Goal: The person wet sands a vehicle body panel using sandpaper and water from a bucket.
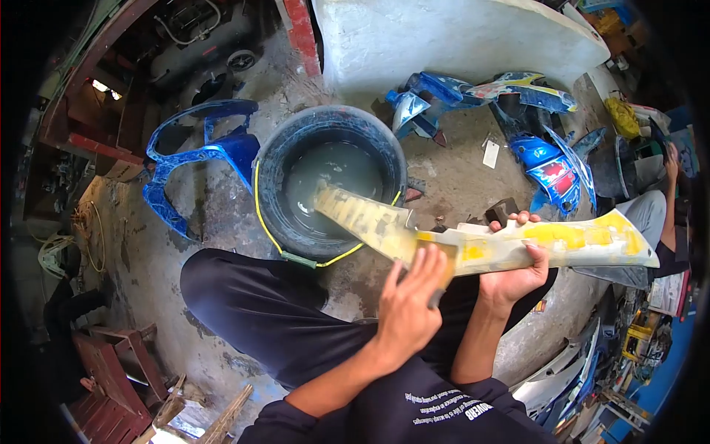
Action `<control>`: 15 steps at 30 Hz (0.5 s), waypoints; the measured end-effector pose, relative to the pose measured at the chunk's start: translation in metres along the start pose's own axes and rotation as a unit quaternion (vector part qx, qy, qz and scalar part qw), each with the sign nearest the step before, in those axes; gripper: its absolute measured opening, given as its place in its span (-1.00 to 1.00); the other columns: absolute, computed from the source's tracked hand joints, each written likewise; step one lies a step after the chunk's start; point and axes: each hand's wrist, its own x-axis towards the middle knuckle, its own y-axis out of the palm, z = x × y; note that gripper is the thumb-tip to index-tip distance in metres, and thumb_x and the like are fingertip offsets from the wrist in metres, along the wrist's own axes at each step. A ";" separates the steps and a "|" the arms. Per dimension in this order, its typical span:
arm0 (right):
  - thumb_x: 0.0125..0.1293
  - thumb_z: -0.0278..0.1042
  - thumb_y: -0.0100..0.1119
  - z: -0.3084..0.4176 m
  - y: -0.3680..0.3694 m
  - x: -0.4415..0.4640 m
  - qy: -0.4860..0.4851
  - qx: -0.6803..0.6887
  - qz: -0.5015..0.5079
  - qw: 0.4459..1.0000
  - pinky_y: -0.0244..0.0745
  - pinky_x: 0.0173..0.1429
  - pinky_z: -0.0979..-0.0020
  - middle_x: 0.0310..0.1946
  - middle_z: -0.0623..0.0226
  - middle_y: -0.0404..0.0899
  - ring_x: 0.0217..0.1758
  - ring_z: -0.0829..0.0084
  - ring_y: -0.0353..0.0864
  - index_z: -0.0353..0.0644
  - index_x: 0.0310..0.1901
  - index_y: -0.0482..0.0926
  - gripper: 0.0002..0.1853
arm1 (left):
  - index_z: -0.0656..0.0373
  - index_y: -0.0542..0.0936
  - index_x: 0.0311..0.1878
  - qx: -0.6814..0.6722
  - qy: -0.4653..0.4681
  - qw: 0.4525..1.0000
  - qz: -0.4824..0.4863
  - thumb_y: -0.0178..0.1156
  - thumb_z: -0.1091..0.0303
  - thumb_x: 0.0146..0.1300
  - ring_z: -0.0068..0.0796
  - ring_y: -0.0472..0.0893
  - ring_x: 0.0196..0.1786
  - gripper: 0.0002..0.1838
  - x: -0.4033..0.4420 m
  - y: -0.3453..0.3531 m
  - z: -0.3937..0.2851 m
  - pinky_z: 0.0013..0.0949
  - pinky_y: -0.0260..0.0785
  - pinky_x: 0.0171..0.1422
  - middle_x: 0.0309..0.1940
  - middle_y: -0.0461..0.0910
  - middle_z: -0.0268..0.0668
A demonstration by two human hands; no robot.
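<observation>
A long, curved vehicle body panel [355,214], off-white with yellow patches, lies across my lap. Its narrow end reaches over a black bucket [268,185] of cloudy water. My right hand [515,275] grips the panel's wider part from below, with fingertips curling over the far edge. Against the panel's middle, my left hand [412,307] presses a brownish piece of sandpaper [447,272] with its fingers held together. Part of the sandpaper is hidden under those fingers.
Left of the bucket lies a blue plastic frame [166,155]. More blue fairings [551,166] lie at the right, near a white curved panel [458,37]. Another person's leg [643,222] shows at the far right. Wooden pieces [111,370] stand at lower left.
</observation>
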 end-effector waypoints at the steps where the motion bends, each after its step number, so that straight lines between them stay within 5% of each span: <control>1: 0.11 -0.35 0.09 0.003 0.002 -0.001 0.002 0.001 -0.002 1.000 0.42 0.28 0.13 0.00 0.21 0.48 0.18 0.27 0.46 -0.21 0.17 0.42 -0.48 | 0.24 0.47 0.48 0.007 0.010 1.000 0.001 0.01 0.65 0.09 -0.07 0.39 0.57 -0.24 -0.002 -0.005 -0.008 0.13 0.05 0.66 0.50 0.43 -0.03; 5: 0.12 -0.35 0.10 0.001 -0.003 -0.002 0.000 0.001 -0.016 1.000 0.42 0.28 0.12 -0.01 0.20 0.48 0.18 0.27 0.46 -0.21 0.17 0.41 -0.48 | 0.21 0.48 0.48 0.056 -0.101 0.993 -0.029 0.05 0.68 0.05 -0.10 0.41 0.57 -0.21 0.020 -0.001 0.028 0.09 0.05 0.67 0.50 0.43 -0.03; 9: 0.12 -0.35 0.09 0.002 0.001 -0.002 0.001 0.007 -0.001 1.000 0.42 0.29 0.12 -0.01 0.20 0.48 0.18 0.27 0.47 -0.20 0.17 0.41 -0.48 | 0.21 0.47 0.49 0.018 0.010 1.000 0.000 0.04 0.69 0.06 -0.10 0.39 0.58 -0.21 -0.002 -0.002 -0.006 0.12 0.07 0.65 0.50 0.43 -0.05; 13: 0.13 -0.33 0.08 -0.002 -0.001 -0.004 -0.001 0.001 -0.010 1.000 0.41 0.30 0.13 -0.01 0.21 0.48 0.19 0.27 0.46 -0.20 0.17 0.41 -0.49 | 0.22 0.47 0.49 0.052 -0.101 0.993 -0.015 0.14 0.60 0.05 -0.05 0.39 0.58 -0.21 0.020 -0.006 0.025 0.15 0.06 0.65 0.52 0.40 -0.01; 15: 0.12 -0.33 0.09 -0.003 0.001 -0.003 -0.001 0.000 -0.014 1.000 0.40 0.32 0.14 -0.01 0.22 0.48 0.18 0.27 0.45 -0.19 0.17 0.42 -0.49 | 0.22 0.46 0.50 0.047 -0.056 0.997 -0.009 0.13 0.59 0.07 -0.06 0.39 0.57 -0.22 0.012 -0.001 0.015 0.16 0.07 0.64 0.52 0.40 -0.02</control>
